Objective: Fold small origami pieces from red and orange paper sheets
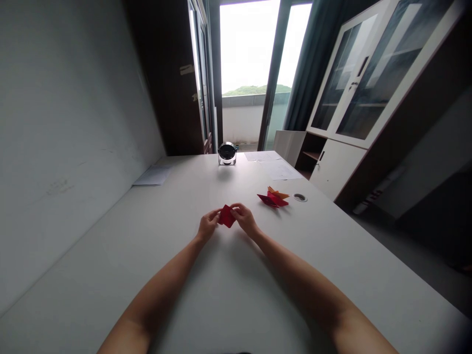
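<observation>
A small piece of folded red paper (227,217) is held over the middle of the white table between my two hands. My left hand (209,224) pinches its left edge between thumb and fingers. On the right edge, my right hand (244,218) grips it with the thumb in front and the fingers behind. The paper shows a diamond-like outline with its lower point toward me. To the right of my right hand lie several folded paper pieces (273,198), red and orange, with pointed tips. Their exact shape is too small to make out.
A small round black device on a clear stand (227,154) stands at the table's far edge. White sheets (282,170) lie at the far right, and more papers (153,175) by the left wall. A round cable hole (300,197) pierces the white table (228,295) at right.
</observation>
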A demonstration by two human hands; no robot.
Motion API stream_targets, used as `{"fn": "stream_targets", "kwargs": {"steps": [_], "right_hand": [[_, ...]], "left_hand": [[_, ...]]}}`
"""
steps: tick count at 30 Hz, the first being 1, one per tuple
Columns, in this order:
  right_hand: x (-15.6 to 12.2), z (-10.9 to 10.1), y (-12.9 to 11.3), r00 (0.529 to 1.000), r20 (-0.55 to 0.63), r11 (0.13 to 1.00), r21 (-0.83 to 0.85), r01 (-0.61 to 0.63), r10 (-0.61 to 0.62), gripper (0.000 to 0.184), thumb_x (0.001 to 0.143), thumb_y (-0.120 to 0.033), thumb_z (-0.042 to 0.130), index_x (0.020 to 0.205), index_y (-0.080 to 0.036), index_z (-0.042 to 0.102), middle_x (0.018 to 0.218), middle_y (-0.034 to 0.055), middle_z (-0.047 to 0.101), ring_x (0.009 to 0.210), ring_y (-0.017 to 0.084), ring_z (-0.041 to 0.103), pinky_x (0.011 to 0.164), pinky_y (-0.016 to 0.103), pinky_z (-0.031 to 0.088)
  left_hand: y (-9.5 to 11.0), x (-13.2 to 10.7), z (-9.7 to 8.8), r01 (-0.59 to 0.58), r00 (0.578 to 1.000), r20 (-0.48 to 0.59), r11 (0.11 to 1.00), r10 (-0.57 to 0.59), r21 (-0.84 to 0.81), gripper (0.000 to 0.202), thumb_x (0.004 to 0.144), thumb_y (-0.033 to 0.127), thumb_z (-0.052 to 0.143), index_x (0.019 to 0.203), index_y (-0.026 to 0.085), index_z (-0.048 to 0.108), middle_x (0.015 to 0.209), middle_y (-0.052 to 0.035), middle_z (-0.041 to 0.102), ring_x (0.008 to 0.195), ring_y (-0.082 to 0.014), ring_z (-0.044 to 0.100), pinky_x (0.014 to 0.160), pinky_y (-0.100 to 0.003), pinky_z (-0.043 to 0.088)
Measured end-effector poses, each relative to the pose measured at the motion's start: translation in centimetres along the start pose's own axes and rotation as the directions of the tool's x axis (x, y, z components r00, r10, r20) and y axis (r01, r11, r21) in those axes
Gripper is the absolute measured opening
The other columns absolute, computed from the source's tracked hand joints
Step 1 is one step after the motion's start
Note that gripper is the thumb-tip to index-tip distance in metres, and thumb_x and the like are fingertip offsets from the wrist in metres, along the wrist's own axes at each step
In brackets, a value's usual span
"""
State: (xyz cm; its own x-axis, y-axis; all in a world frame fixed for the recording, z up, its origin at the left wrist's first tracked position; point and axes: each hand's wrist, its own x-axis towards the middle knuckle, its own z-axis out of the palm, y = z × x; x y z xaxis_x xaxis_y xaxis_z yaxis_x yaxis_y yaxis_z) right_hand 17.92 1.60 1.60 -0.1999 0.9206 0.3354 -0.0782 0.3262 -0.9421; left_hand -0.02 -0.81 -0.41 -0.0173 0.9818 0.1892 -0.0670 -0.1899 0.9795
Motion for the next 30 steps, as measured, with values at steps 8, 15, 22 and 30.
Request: {"fn": "stream_targets", "kwargs": {"steps": [8,15,22,30], "right_hand": [[-0.6,-0.2,0.0,0.995,0.034,0.89,-0.445,0.1,-0.094,0.027,0.09,-0.032,0.055,0.113,-0.027,0.068,0.079,0.0008,0.073,0.067,0.017,0.064,0.069,0.028,0.048],[-1.0,0.2,-1.2,0.982,0.132,0.809,-0.558,0.184,-0.132,0.023,0.092,-0.03,0.052,0.099,-0.026,0.074,0.085,0.0019,0.075,0.069,0.017,0.065,0.07,0.027,0.045],[-0.9,0.0,-0.7,0.982,0.136,0.843,-0.507,0.18,-0.127,0.024,0.092,-0.029,0.051,0.092,-0.023,0.073,0.078,0.0011,0.073,0.066,0.015,0.062,0.066,0.026,0.044],[-0.9,0.0,-0.4,0.99,0.101,0.84,-0.524,0.141,-0.103,0.022,0.09,-0.034,0.054,0.086,-0.022,0.072,0.071,0.0007,0.07,0.061,0.014,0.058,0.062,0.025,0.042]], "left_hand": [[1.2,-0.8,0.2,-0.088,0.996,0.04,0.955,0.08,0.283,0.033,0.086,0.04,0.06,0.108,0.02,0.073,0.089,-0.0063,0.075,0.074,-0.0194,0.068,0.069,-0.028,0.05],[2.4,-1.1,0.2,-0.14,0.99,0.074,0.872,0.119,0.47,0.038,0.09,0.047,0.05,0.084,0.018,0.074,0.069,-0.0028,0.069,0.063,-0.0164,0.057,0.058,-0.023,0.039],[2.4,-1.2,0.3,-0.155,0.988,0.094,0.861,0.125,0.484,0.039,0.09,0.048,0.05,0.079,0.017,0.072,0.062,-0.0005,0.062,0.058,-0.0136,0.049,0.056,-0.022,0.032],[2.7,-1.6,0.5,-0.159,0.987,0.059,0.902,0.148,0.401,0.031,0.086,0.044,0.058,0.087,0.019,0.076,0.074,-0.0033,0.071,0.067,-0.0172,0.058,0.062,-0.024,0.04]]}}
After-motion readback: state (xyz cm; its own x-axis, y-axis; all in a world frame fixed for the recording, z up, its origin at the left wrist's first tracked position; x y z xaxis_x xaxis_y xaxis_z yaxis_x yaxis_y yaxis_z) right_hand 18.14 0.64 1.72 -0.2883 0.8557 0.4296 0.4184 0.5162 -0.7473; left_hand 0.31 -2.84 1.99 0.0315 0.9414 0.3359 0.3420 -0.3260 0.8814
